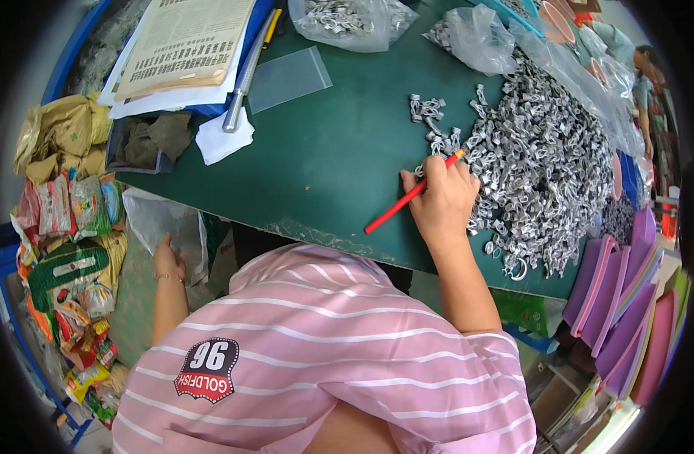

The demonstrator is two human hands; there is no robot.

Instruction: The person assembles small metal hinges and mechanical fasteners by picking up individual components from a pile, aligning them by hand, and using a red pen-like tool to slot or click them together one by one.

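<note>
My right hand rests over the green table at the near edge of a large heap of small grey metal clamps. A slim red pen with a yellow band lies in its closed fingers, one end slanting down to the left. Several loose clamps sit just beyond that hand, left of the heap. Down at the left, below the table edge, my left hand is closed on a translucent plastic bag; part of its fingers is hidden.
Clear bags of clamps stand at the far edge. Left on the green table are printed papers, a metal rod, a flat clear bag and a bin. Sacks line the left; purple boards the right.
</note>
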